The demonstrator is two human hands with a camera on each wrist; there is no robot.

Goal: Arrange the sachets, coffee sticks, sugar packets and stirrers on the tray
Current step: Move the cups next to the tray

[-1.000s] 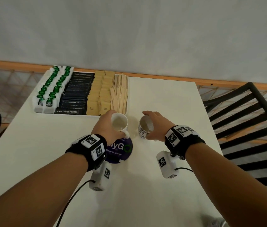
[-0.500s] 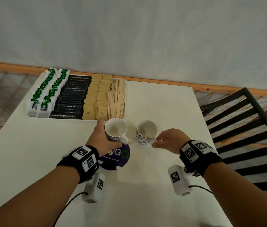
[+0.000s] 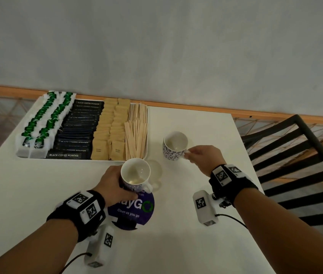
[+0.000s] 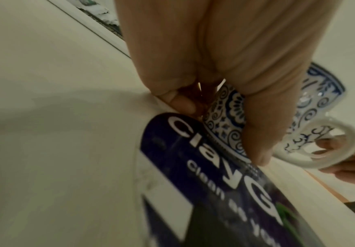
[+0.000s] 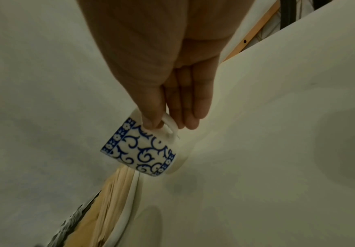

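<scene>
- white table: bears everything listed below; the tray serves as the landmark.
- tray: white, at the table's far left corner, filled in rows.
- sachets: green and white, two rows in the tray's left part.
- coffee sticks: black, stacked in the tray just right of the sachets.
- sugar packets: tan, two rows in the tray right of the coffee sticks.
- stirrers: wooden, at the tray's right edge.
- round purple sticker: on the table, on the near side of the tray.
- left hand: fingers and thumb curled round the near cup, just off the tray's near right corner, above the sticker.
- right hand: thumb and fingers pinch the handle of the far cup, which stands on the table just right of the tray.
- both cups: white with blue scrollwork, upright.
</scene>
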